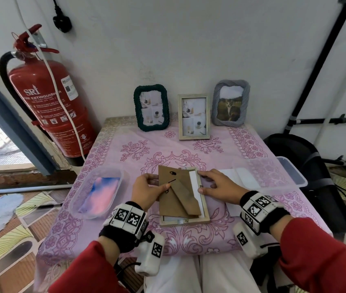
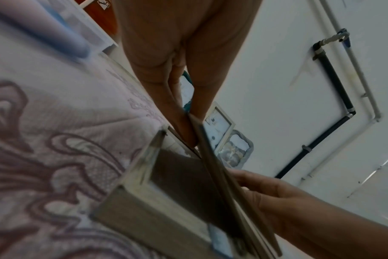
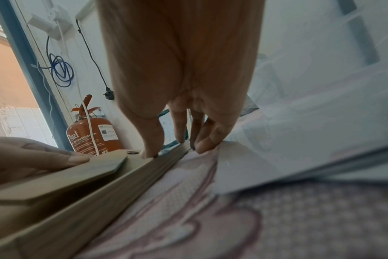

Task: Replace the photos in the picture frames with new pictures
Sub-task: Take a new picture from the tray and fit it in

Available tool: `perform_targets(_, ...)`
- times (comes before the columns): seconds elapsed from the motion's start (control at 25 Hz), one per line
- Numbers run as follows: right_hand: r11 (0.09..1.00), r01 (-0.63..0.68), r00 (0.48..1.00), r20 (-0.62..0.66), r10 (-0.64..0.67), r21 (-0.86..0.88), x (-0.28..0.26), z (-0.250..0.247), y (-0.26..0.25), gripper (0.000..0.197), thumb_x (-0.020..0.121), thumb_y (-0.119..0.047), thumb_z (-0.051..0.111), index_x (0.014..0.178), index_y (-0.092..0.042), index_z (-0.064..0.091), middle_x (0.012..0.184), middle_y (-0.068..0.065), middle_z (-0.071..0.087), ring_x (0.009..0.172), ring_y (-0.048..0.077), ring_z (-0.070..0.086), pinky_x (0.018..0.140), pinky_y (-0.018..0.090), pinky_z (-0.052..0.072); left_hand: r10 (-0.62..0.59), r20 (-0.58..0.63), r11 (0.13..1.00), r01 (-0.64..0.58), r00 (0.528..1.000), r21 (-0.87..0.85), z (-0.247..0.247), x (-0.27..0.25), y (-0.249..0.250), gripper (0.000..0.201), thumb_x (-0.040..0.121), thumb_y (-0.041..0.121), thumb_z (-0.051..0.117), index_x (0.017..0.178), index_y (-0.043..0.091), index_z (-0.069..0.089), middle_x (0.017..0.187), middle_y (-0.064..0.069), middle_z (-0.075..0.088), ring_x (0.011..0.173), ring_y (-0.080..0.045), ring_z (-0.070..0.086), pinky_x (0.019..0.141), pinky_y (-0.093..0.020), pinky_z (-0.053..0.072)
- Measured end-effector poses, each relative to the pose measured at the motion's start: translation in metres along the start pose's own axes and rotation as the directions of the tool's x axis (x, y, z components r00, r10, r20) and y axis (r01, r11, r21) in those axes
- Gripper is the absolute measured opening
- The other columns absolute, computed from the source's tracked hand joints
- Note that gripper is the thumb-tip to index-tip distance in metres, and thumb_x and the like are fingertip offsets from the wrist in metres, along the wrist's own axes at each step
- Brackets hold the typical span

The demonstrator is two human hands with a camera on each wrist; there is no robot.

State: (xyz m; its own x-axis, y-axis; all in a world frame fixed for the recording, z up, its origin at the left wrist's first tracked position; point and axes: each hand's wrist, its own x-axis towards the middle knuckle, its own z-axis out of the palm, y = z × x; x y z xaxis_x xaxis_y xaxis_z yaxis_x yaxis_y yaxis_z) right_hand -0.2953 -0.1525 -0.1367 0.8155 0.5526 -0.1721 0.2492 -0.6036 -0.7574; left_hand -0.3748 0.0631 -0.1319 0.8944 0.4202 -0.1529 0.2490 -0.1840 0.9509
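Note:
A light wooden frame (image 1: 204, 205) lies face down on the pink tablecloth, near the table's front edge. Its brown backing board (image 1: 168, 199) with a fold-out stand is tilted up on the left, baring a white strip of photo back (image 1: 193, 181). My left hand (image 1: 157, 182) pinches the board's left edge, thumb on top and fingers beneath; the left wrist view shows the board (image 2: 222, 184) raised off the frame (image 2: 131, 198). My right hand (image 1: 201, 181) holds the frame's right rail (image 3: 113, 192), thumb on the inner edge and fingers along the outer side.
Three frames stand against the wall: dark green (image 1: 151, 108), wooden (image 1: 193, 116), grey (image 1: 230, 102). A clear tub (image 1: 76, 205) at the left holds pink-blue pictures. A second clear tub (image 1: 294, 176) and white paper (image 1: 241, 178) lie at the right. A fire extinguisher (image 1: 51, 106) stands left of the table.

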Motion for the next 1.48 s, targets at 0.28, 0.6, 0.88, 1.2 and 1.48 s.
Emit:
perform_targets(0.28,1.0,0.002,1.0,0.006,-0.002,0.023,0.0,0.0,0.0,0.065,0.086,-0.02,0.065,0.143,-0.012,0.035,0.13,0.014,0.039,0.128,0.021,0.04,0.104,0.028,0.038,0.106,-0.058,0.951,-0.084,0.993,0.299,0.01,0.003,-0.01,0.042,0.069,0.023,0.082,0.101,0.005,0.061,0.111,-0.012,0.052,0.095,-0.022,0.057,0.088,-0.034,0.05)
perform_targets(0.6,1.0,0.004,1.0,0.016,-0.005,0.02,0.0,-0.001,0.0,0.064,0.086,-0.021,0.065,0.143,-0.011,0.035,0.13,0.013,0.04,0.128,0.02,0.04,0.103,0.028,0.039,0.203,0.028,0.857,-0.191,0.979,0.479,0.014,0.001,-0.015,0.03,0.077,0.02,0.075,0.098,-0.001,0.069,0.113,-0.014,0.054,0.11,-0.022,0.051,0.077,-0.01,0.03)
perform_targets(0.88,0.994,0.029,0.999,-0.037,-0.033,-0.105,0.005,0.002,0.0,0.048,0.093,-0.018,0.055,0.138,-0.007,0.041,0.13,0.015,0.046,0.128,0.023,0.041,0.109,0.029,0.031,0.181,0.199,0.843,-0.256,0.963,0.473,0.003,-0.003,-0.011,0.043,0.07,0.02,0.081,0.109,0.008,0.069,0.124,-0.011,0.042,0.117,-0.021,0.044,0.096,-0.027,0.042)
perform_targets(1.2,0.971,0.017,1.0,0.029,-0.011,-0.237,0.002,0.003,0.001,0.095,0.068,-0.047,0.078,0.144,-0.015,0.029,0.134,0.006,0.036,0.13,0.022,0.033,0.112,0.039,0.03,0.157,0.234,0.832,-0.256,0.96,0.493,0.001,-0.005,-0.011,0.059,0.065,0.021,0.084,0.118,0.007,0.064,0.128,-0.009,0.036,0.118,-0.02,0.042,0.098,-0.031,0.045)
perform_targets(1.48,0.988,0.007,1.0,-0.021,-0.01,-0.156,0.006,0.005,0.001,0.064,0.086,-0.036,0.064,0.139,-0.012,0.038,0.134,0.009,0.042,0.13,0.023,0.036,0.111,0.037,0.03,0.15,0.313,0.803,-0.301,0.938,0.514,-0.007,0.0,-0.011,0.054,0.073,0.028,0.078,0.122,0.014,0.06,0.117,-0.001,0.035,0.106,-0.012,0.045,0.089,-0.014,0.037)
